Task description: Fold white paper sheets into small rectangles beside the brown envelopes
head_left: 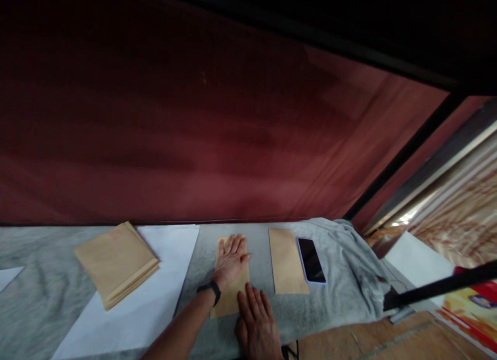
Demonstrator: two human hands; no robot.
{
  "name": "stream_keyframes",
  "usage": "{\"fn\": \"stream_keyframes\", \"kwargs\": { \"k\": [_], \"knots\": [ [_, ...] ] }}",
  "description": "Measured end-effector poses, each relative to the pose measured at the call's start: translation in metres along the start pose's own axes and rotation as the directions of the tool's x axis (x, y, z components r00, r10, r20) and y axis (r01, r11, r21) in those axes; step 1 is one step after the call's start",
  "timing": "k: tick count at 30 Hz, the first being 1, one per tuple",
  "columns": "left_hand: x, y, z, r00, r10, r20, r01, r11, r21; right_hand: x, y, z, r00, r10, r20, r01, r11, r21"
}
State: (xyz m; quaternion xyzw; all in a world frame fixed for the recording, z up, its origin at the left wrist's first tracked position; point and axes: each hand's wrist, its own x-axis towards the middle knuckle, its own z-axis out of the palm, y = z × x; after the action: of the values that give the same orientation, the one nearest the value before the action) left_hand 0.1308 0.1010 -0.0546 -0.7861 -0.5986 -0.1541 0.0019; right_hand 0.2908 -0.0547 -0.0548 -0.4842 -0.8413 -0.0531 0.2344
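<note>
A narrow brown paper envelope (233,298) lies flat on a grey cloth in front of me. My left hand (231,259), with a black band at its wrist, rests palm down on the upper part of it, fingers stretched out. Lower down, my right hand (258,321) lies flat along the envelope's right edge, its fingers extended. To the right is a second brown envelope (288,261), and close beside it a phone (311,260) in a light purple case. A stack of brown envelopes (116,261) sits on the left, partly over white paper sheets (155,298).
The grey cloth (337,293) covers the surface under everything. A dark red panel (194,143) rises behind it. Black frame bars (407,148) stand at the right. A white box (419,261) and a yellow-and-red package (473,313) are near the tiled floor (330,344).
</note>
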Motion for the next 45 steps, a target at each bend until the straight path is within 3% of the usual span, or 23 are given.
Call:
{"fn": "stream_keyframes", "kwargs": {
  "k": [6,12,17,30,37,41,45],
  "knots": [
    [-0.01,-0.002,0.0,0.998,0.067,-0.015,-0.067,0.998,0.0,-0.003,-0.002,0.001,0.999,0.043,0.017,-0.044,0.998,0.041],
    [-0.076,0.003,-0.013,0.974,0.226,-0.025,-0.226,0.974,0.001,-0.007,0.0,0.008,0.999,0.041,-0.001,-0.041,0.994,0.099],
    [-0.116,0.0,-0.031,0.969,0.239,-0.056,-0.239,0.971,0.013,-0.007,-0.001,0.011,0.995,0.05,-0.083,-0.039,0.991,0.126],
    [-0.125,0.001,-0.049,0.939,0.343,-0.01,-0.341,0.933,-0.118,-0.008,0.0,0.013,1.0,0.013,-0.027,-0.013,1.0,0.0],
    [-0.154,0.006,-0.055,0.939,0.341,-0.05,-0.345,0.923,-0.172,-0.005,0.004,0.008,0.999,0.031,0.008,-0.031,0.999,0.036],
    [-0.171,0.006,-0.056,0.929,0.369,-0.04,-0.371,0.918,-0.14,0.011,0.01,-0.001,0.996,0.029,0.086,-0.041,0.989,0.141],
    [-0.173,0.005,-0.056,0.925,0.377,-0.043,-0.38,0.918,-0.112,0.039,0.015,0.004,0.985,-0.061,0.161,0.031,0.982,0.185]
  ]
}}
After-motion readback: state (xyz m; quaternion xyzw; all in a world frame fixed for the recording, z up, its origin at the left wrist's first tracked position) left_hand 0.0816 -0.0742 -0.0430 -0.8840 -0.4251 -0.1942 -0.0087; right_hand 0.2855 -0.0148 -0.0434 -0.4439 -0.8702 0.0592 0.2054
